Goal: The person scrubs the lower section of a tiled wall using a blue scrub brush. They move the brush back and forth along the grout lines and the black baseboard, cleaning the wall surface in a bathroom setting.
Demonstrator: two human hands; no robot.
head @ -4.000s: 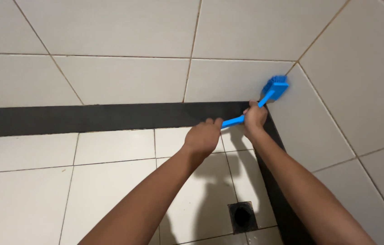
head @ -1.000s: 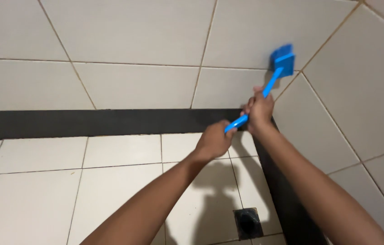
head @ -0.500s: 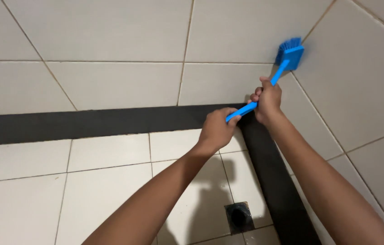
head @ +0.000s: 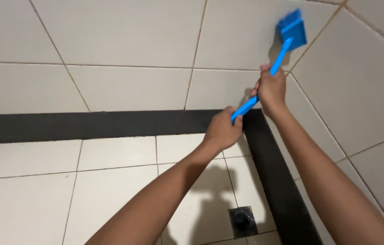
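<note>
Both hands, left (head: 221, 129) and right (head: 271, 88), clenched round blue brush handle (head: 264, 84).

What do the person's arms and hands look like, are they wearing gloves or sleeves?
No gloves and no sleeves show. Both forearms are bare right up to the bottom edge of the picture, and the left hand and right hand are bare too. No watch, bracelet or ring can be seen on either wrist or on the fingers that show.

Both hands (head: 246, 109) grip a blue brush (head: 287, 38) against the tiled wall (head: 133, 41).
</note>
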